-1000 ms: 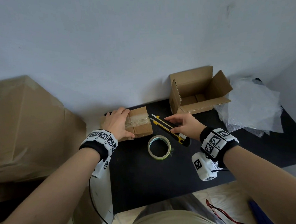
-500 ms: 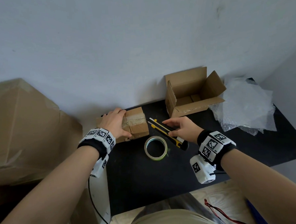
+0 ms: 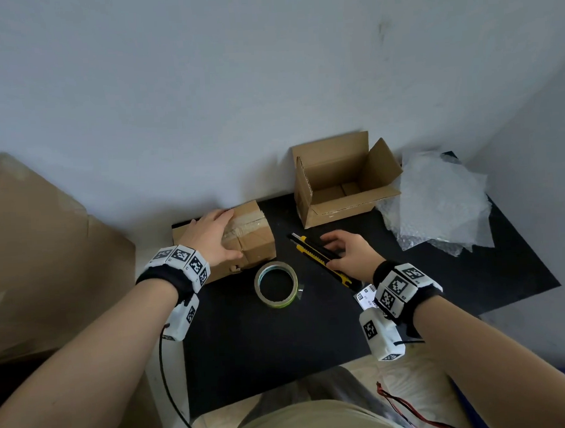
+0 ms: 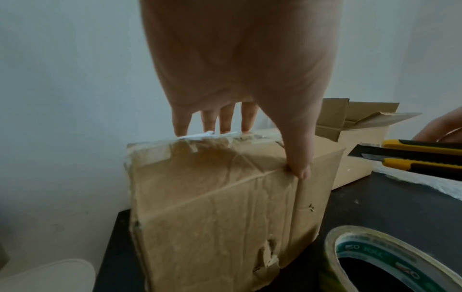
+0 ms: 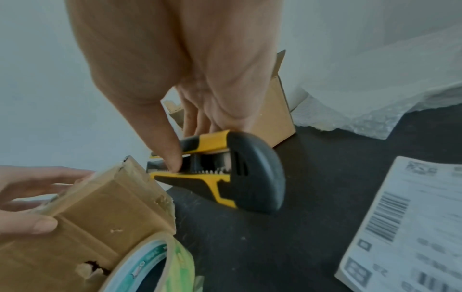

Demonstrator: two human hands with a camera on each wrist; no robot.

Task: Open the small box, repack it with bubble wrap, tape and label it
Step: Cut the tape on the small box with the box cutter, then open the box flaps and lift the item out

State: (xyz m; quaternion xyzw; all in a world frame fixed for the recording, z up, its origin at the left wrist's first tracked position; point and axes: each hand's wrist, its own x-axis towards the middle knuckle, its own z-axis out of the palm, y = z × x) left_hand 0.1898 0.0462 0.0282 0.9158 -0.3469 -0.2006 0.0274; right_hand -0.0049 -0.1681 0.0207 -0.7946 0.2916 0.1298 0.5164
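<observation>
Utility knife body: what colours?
The utility knife is yellow and black, clearest in the right wrist view.

Our left hand point(image 3: 212, 237) grips the box point(image 3: 256, 244), thumb on its 6 o'clock side. Our right hand point(image 3: 348, 254), at 3 o'clock, curls round the knife point(image 3: 312, 251).

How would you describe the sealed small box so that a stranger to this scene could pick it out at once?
Start at the black tabletop against the white wall. At its far left corner sits the small box, gripped by the left hand. Unlike the open box further right, it is shut, creased and banded with clear tape.
</observation>
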